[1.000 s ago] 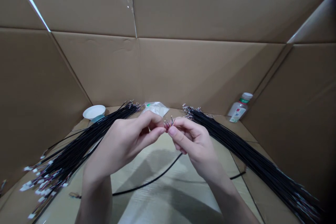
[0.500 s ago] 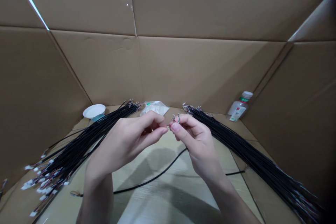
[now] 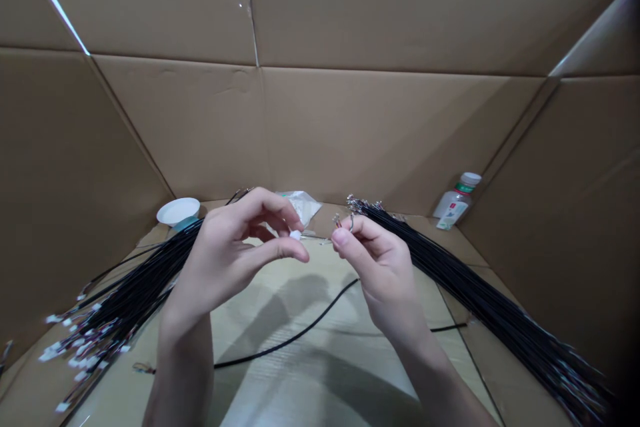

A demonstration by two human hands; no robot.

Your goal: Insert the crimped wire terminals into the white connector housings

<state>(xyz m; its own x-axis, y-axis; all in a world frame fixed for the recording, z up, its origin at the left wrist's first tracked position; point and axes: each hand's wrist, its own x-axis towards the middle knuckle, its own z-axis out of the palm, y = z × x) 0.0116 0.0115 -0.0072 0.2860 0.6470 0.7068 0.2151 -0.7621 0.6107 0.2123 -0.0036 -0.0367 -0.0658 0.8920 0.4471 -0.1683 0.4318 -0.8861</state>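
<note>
- Cardboard walls (image 3: 380, 127): these rise behind and on both sides of your work surface (image 3: 270, 400), like a container open above.
- White bowl (image 3: 179, 211): at your far left, its mouth faces upward; a teal item (image 3: 186, 223) lies just beside its near edge.
- Clear plastic bag (image 3: 306, 205): lies at the back centre, partly behind your left hand (image 3: 225, 257); its contents are too indistinct to name.
- Bottle (image 3: 453, 208): at the far right, it leans with its white cap uppermost; its label hides much of the inside.
- Left hand: your thumb and fingers curl loosely about a small white connector (image 3: 295, 235), held above the surface near the centre.
- Right hand (image 3: 385, 270): your thumb and forefinger pinch the fine wires (image 3: 339, 222), whose tips fan upward; a thin strand (image 3: 316, 237) runs nearly level toward the connector.
- Black cable (image 3: 284, 346): its long axis curves from the near left, behind your left forearm, up and rightward to your right hand. Its loose wire end (image 3: 143, 368) points left.
- Left cable bundle (image 3: 150, 283): slants toward the near left, white plugs (image 3: 80, 360) at its near end.
- Right cable bundle (image 3: 465, 287): slants toward the near right, bare tips at its far end.
</note>
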